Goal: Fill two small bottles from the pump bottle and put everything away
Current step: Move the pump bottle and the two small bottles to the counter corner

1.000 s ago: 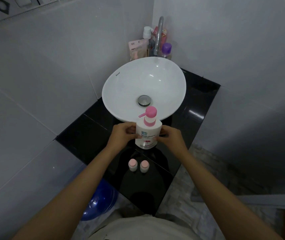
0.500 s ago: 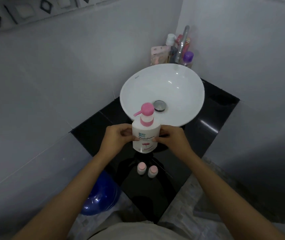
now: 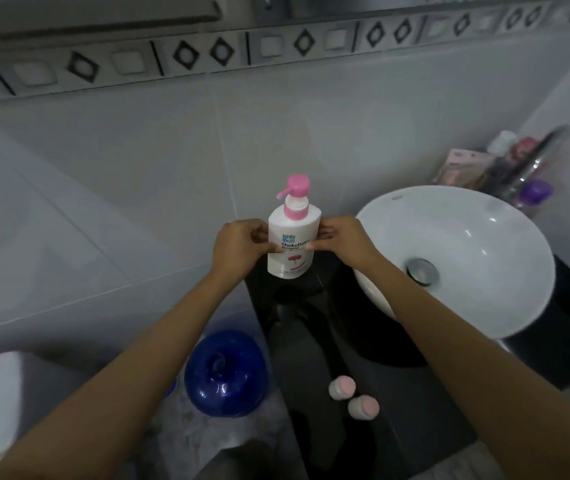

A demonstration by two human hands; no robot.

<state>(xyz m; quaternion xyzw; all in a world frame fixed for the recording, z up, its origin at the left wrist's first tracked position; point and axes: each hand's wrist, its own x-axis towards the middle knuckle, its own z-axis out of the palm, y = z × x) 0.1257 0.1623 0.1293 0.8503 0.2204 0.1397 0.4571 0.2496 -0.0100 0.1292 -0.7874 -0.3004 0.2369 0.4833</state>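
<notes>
On the black counter, nearest the viewer, two small bottles with pink caps are stood side by side. Beyond them, the upright pump bottle is gripped by the left hand and right hand, seemingly lifted. The white basin is seen to the right.

- Pump bottle between left hand and right hand, left of the basin.
- 2 small bottles on the near counter.
</notes>
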